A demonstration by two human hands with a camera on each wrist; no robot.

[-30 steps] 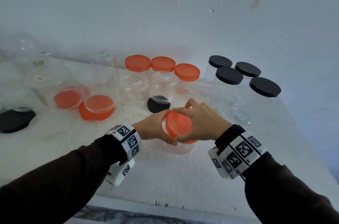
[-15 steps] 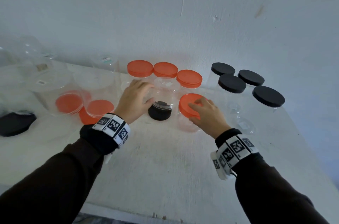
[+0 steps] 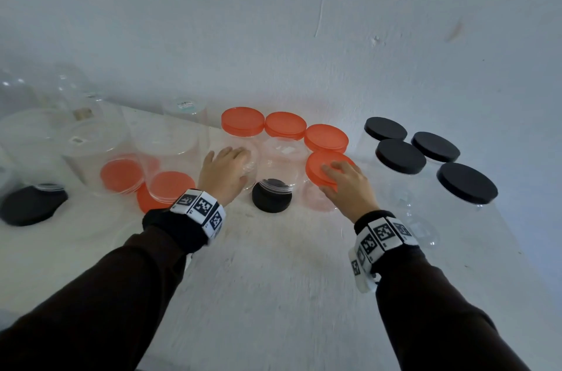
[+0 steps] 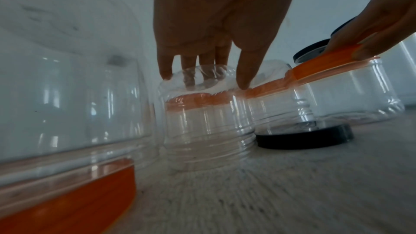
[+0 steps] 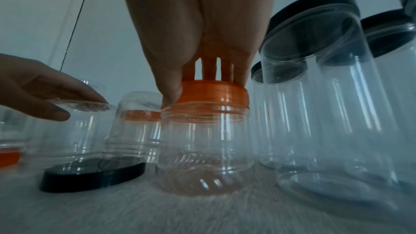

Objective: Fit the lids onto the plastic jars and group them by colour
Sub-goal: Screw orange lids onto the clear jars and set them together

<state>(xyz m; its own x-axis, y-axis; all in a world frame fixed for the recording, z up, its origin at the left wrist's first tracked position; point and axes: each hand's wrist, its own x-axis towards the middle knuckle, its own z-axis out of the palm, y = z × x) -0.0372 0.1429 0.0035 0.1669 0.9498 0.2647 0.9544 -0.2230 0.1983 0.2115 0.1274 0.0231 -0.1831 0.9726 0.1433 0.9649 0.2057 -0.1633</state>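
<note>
Orange lid (image 3: 316, 171) under R grip (image 3: 349, 188), pinched at rim, L grip (image 3: 223, 176) clasping upturned clear jar (image 4: 202, 122).

White table (image 3: 273, 279) is carrying 3 orange-lid jars (image 3: 285, 125) at back edge, 4th orange-lid jar (image 3: 314, 171) standing just in front; black-lid jars (image 3: 400, 155) sitting twd back-right corner; upturned jars (image 3: 91, 145) crowding left side; lidless upturned jar (image 3: 252, 176) & black lid (image 3: 271, 199) resting mid.
</note>
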